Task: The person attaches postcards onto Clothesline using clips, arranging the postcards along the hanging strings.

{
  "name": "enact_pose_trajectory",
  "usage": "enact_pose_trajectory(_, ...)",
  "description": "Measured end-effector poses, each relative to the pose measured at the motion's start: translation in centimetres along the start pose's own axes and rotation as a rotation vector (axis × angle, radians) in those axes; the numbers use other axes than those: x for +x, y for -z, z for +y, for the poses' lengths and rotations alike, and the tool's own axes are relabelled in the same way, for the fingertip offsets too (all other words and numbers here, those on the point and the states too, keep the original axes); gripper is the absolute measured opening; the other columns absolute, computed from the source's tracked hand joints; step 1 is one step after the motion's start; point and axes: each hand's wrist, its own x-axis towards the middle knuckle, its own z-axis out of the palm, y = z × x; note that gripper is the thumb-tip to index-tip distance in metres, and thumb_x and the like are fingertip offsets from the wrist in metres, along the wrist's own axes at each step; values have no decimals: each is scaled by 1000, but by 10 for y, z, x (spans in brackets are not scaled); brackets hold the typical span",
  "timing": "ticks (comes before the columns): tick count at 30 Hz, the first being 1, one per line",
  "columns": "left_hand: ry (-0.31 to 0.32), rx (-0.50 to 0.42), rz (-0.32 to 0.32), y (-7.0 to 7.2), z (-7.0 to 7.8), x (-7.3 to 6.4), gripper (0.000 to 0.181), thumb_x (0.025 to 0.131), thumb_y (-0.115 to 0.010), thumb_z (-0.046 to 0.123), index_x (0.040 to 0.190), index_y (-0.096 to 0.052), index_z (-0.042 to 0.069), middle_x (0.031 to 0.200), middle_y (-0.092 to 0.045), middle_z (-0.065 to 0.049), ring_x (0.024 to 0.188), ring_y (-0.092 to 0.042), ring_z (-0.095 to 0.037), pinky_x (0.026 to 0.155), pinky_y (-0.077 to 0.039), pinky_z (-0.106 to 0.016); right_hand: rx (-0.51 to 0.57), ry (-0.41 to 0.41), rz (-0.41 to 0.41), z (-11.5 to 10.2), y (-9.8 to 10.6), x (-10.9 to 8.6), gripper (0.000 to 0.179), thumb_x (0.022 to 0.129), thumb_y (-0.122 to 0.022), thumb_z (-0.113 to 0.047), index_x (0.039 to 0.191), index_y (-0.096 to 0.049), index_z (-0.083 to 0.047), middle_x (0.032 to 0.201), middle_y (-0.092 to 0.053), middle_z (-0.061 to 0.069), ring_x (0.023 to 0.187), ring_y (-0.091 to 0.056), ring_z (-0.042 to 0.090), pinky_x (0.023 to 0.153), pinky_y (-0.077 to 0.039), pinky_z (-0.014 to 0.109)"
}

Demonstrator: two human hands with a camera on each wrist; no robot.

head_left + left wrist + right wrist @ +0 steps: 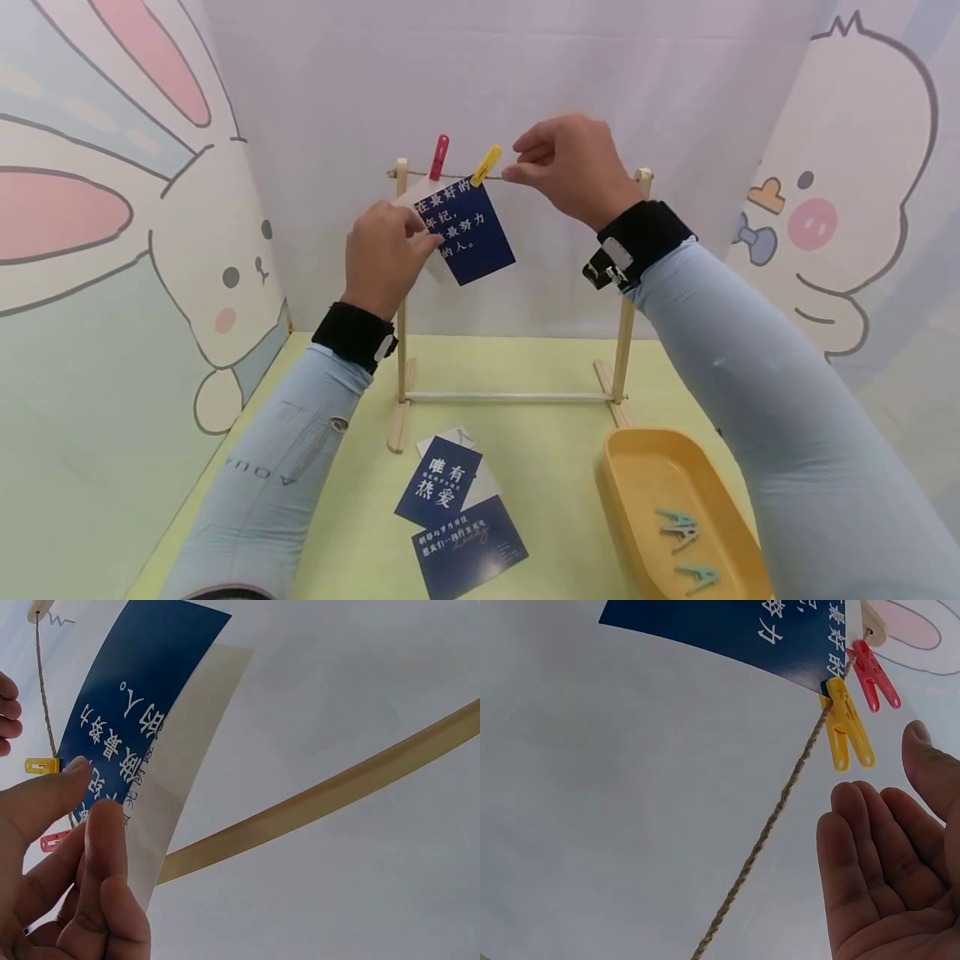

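Note:
A dark blue card (483, 233) with white writing hangs tilted by its upper corner from a yellow clothespin (486, 166) on a twine line (766, 829). Behind it, a pale card (161, 784) hangs at a red clothespin (439, 157). My left hand (384, 254) is at the blue card's left edge; thumb and bent forefinger stand apart, both in front of the card. Whether they touch it I cannot tell. Just right of the yellow clothespin, my right hand (573, 167) holds nothing, its fingers extended and thumb apart in the right wrist view.
The line spans a wooden stand (624, 350) on the pale green table. Several cards (471, 546) lie overlapping in front of it. A yellow tray (622, 500) at the right holds several clothespins (697, 577). Walls with cartoon animals enclose the sides.

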Motion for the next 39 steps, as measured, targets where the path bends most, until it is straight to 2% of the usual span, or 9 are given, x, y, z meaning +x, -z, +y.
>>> enact_pose_trajectory(5,-2,-11,-21,-2,-3,-8,31,92,-81,31,101,-77,1,92,-69,-13,86,-60,-27,76,-54,-40,27,43,-2,-3,-5,-12,43,94,-75,-42,127,-74,-14,115,-77,3,101,-72,13,91,-58,28)
enact_pose_trajectory(13,8,10,-98,-5,-7,-27,33,90,-82,33,104,-76,4,96,-72,-13,87,-63,-27,76,-56,-40,35,112,-31,-3,-15,-39,39,93,-77,-40,123,-76,-16,115,-76,2,99,-72,13,89,-59,31)
enact_pose_trajectory(18,-9,25,-117,-6,-8,-38,35,89,-82,35,105,-75,5,96,-73,-11,86,-65,-26,73,-57,-39,8,157,-31,3,-24,-54,37,93,-78,-37,121,-76,-13,114,-76,5,96,-70,16,88,-59,32)
enact_pose_trajectory(24,-23,28,-145,-8,-11,-51,35,89,-83,37,106,-75,7,97,-73,-10,83,-68,-24,69,-57,-39,-6,156,-33,17,-31,-70,35,93,-78,-34,120,-77,-12,113,-76,5,96,-69,18,89,-59,34)
enact_pose_trajectory(31,-16,23,-275,-19,-14,-78,40,89,-82,39,115,-74,10,101,-74,-6,86,-69,-22,66,-57,-37,33,176,-22,33,-40,-97,32,91,-81,-33,116,-78,-14,110,-77,2,98,-69,18,91,-60,37)
enact_pose_trajectory(39,-23,1,-312,-35,-16,-110,41,87,-84,41,115,-74,12,100,-74,-4,86,-69,-20,63,-54,-34,42,158,-65,48,-47,-133,32,89,-83,-29,117,-77,-15,110,-76,0,101,-67,17,93,-59,39)
